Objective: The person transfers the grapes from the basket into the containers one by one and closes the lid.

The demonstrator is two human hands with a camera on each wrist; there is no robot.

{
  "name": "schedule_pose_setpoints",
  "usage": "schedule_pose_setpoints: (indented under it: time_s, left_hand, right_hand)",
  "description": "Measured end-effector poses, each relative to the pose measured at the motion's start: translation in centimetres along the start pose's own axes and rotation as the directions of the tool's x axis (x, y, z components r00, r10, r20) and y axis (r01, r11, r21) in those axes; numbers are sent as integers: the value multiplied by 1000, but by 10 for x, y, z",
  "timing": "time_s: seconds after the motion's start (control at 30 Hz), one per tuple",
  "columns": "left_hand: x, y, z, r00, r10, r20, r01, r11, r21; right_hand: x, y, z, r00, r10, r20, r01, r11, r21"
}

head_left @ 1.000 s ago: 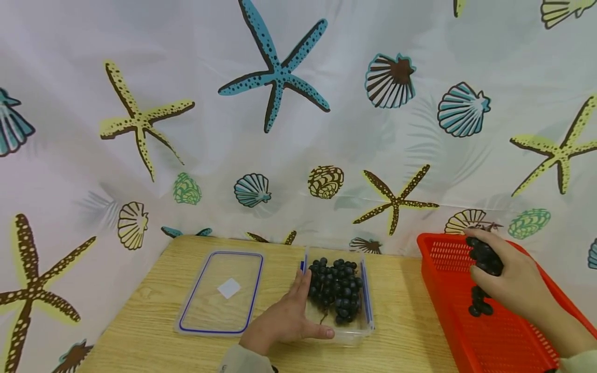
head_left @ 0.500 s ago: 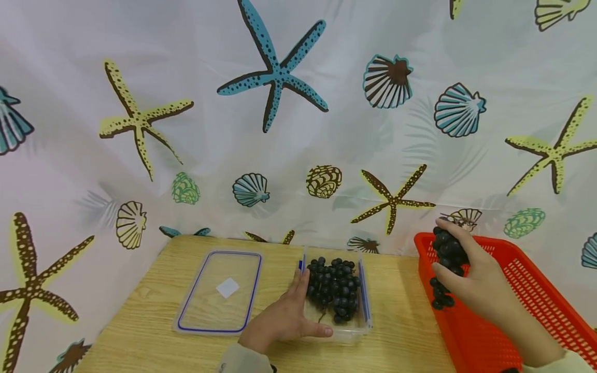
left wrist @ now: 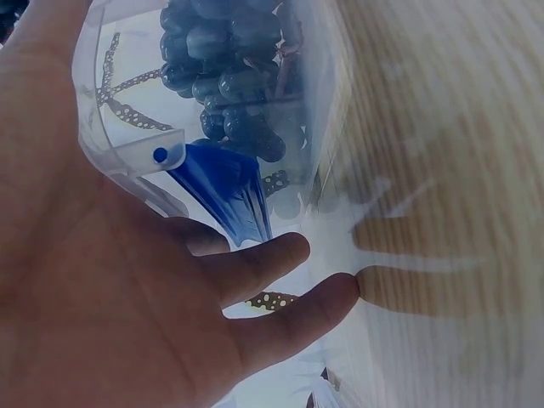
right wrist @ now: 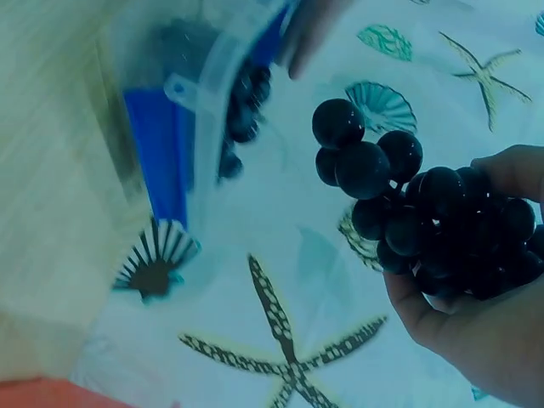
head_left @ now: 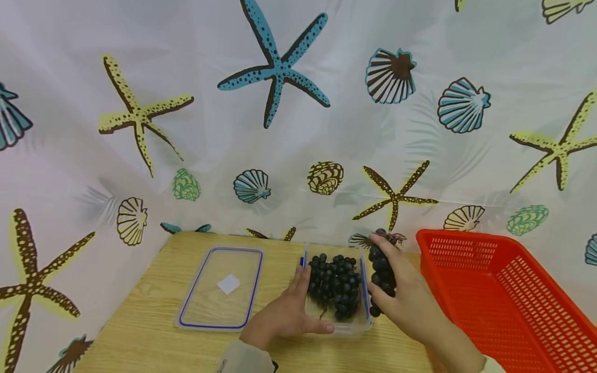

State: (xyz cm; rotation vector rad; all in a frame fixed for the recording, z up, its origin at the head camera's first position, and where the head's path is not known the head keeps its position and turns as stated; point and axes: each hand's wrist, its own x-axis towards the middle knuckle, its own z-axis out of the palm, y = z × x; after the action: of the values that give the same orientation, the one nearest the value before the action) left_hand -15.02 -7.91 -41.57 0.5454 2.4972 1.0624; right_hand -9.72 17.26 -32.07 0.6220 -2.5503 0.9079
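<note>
Grape bunch (right wrist: 442, 223) lying between pinching thumb and fingers of right hand (head_left: 415, 300); left hand (head_left: 285, 317) resting spread-fingered against clear container (head_left: 350, 328).

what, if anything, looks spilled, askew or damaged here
Nothing stands out as odd. The clear container stands upright with dark grapes inside, the lid lies flat on the table, and the red basket sits upright too. The right hand holds another bunch; nothing looks spilled or damaged.

The head view cuts off the red basket (head_left: 501, 303) (lower right); the right grip (head_left: 412, 298) partly hides the held grapes (head_left: 382, 272).
</note>
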Motion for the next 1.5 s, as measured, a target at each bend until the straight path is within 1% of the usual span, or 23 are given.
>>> schedule_pose_setpoints:
  time_s: [0.1, 0.13, 0.2, 0.27, 0.37, 0.43, 0.57, 0.67, 0.73, 0.8, 0.83, 0.9, 1.0, 1.13, 1.2, 1.23, 1.27, 1.33, 1.43, 1.5]
  left_hand:
    - [1, 2, 1, 1000, 1, -2, -1, 1000, 0]
    - [1, 3, 1, 1000, 2, -1, -2, 1000, 3]
    - [1, 5, 2, 1000, 3, 0, -3, 1000, 16]
    - [2, 7, 2, 1000, 6, -4, -6, 999, 33]
    - [3, 8, 3, 1000, 18, -10, -18, 999, 49]
    - [4, 8, 4, 1000, 26, -15, -25, 998, 55]
    - [5, 6, 4, 999, 31, -22, -29, 997, 72]
    - [5, 5, 4, 999, 35, -25, -33, 997, 76]
    - [5, 4, 3, 999, 36, -25, -34, 997, 74]
    - [4, 3, 2, 999, 36, -25, -34, 996, 83]
    - [4, 2, 2, 999, 36, -25, -34, 995, 90]
    - [3, 2, 1, 999, 35, -23, -32, 994, 102]
    - [2, 2, 1, 999, 34, -21, -32, 994, 103]
    - [1, 2, 1, 999, 24, -22, -23, 997, 80]
    - [0, 2, 1, 999, 26, -26, -25, 997, 71]
    - [0, 2, 1, 999, 25, -26, -23, 997, 70]
    - [0, 2, 1, 999, 29, -25, -27, 997, 69]
    - [-1, 1, 1, 999, 34, -26, -32, 997, 73]
    - [-1, 1, 0, 999, 33, -22, -31, 997, 68]
    - [0, 1, 1, 999, 31, -22, -30, 998, 56]
  right_hand:
    - [-1, 2, 20, 1000, 6, 24, -6, 1000, 5]
    - [-1, 3, 26, 1000, -1, 28, 1, 1000, -6]
    - [-3, 6, 37, 998, -38, 40, 40, 998, -55]
    - [-6, 9, 47, 994, -90, 58, 97, 986, -136]
    - [-9, 15, 59, 981, -171, 91, 187, 954, -233]
    - [-12, 18, 66, 975, -194, 111, 217, 939, -268]
    - [-13, 21, 75, 968, -212, 135, 244, 924, -296]
    - [-13, 20, 79, 968, -193, 160, 233, 928, -292]
    - [-12, 18, 81, 968, -147, 201, 198, 945, -260]
    - [-13, 15, 84, 964, -78, 256, 132, 970, -204]
    - [-13, 14, 85, 958, -41, 285, 92, 981, -168]
    - [-14, 11, 88, 941, 15, 339, 21, 994, -104]
    - [-15, 8, 95, 912, 51, 407, -36, 998, -44]
    - [-15, 6, 103, 879, 39, 476, -5, 997, -72]
    - [-14, 6, 105, 872, 34, 488, 6, 997, -79]
    - [-14, 6, 104, 871, 38, 489, -4, 997, -71]
    - [-13, 5, 104, 871, 54, 488, -29, 998, -58]
    - [-13, 5, 103, 881, 81, 466, -76, 997, -31]
    - [-12, 3, 102, 914, 121, 388, -128, 992, -8]
    - [-11, 4, 103, 944, 105, 312, -96, 994, -46]
